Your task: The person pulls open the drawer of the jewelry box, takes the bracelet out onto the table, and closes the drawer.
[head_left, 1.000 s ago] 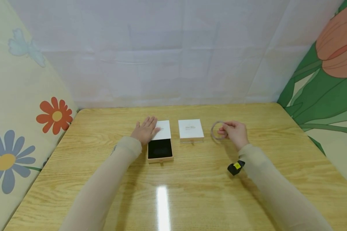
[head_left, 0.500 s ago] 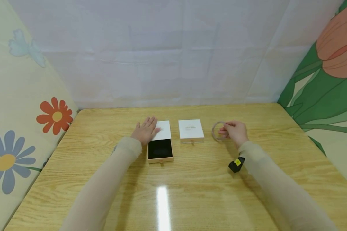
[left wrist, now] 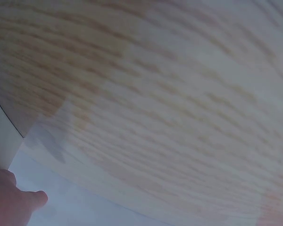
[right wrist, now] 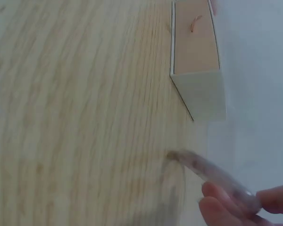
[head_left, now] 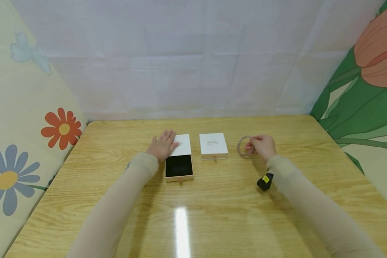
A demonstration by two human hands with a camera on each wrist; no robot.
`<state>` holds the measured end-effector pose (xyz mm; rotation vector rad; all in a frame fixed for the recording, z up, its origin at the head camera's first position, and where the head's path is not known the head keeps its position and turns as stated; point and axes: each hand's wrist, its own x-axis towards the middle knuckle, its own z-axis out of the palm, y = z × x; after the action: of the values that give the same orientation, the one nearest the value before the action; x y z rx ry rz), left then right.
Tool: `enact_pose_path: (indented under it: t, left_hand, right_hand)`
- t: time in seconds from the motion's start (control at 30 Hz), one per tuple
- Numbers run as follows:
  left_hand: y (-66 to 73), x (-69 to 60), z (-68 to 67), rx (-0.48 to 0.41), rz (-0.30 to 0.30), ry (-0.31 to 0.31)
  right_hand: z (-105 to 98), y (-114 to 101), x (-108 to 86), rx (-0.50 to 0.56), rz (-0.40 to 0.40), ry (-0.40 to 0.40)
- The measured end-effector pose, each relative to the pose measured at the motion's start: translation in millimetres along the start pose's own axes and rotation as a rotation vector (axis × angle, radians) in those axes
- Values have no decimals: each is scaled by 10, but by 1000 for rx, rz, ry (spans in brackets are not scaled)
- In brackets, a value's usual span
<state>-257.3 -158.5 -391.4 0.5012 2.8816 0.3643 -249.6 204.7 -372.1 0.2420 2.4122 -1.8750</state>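
Observation:
With fingers spread, my left hand [head_left: 161,146] lies on the left part of a white drawer box [head_left: 183,144]. The box's black-lined drawer [head_left: 178,166] is pulled out toward me, with nothing distinct visible in it. In the left wrist view, part of the hand [left wrist: 12,197] shows beside a pale box side [left wrist: 1,134]. My right hand [head_left: 262,147] pinches a pale greyish, translucent bangle [head_left: 239,147] between thumb and fingers. In the right wrist view the bangle [right wrist: 212,173] is seen nearly edge-on, its far end close to the tabletop; I cannot tell whether it touches.
A second white drawer box [head_left: 213,144], its drawer pushed in, sits between the left box and the bangle. A small ribbon pull [right wrist: 195,23] shows on its front. All rest on a wooden table [head_left: 219,215], with a white cloth backdrop [head_left: 193,71] behind.
The right wrist has turned slightly, and the bangle has shifted a little to the right in the right hand's pinch. The left hand and both boxes have stayed in place.

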Motion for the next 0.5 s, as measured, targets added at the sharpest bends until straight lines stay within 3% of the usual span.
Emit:
enact_pose_path:
  t: [0.17,0.5]
  left_hand:
    - [-14,10,21,-6,-1,9]
    - [-23,18,36,-10,6,19]
  right_hand:
    - [-50,33,57,-60,-9,-28]
    - [-126,85,145,-327,-38,-29]
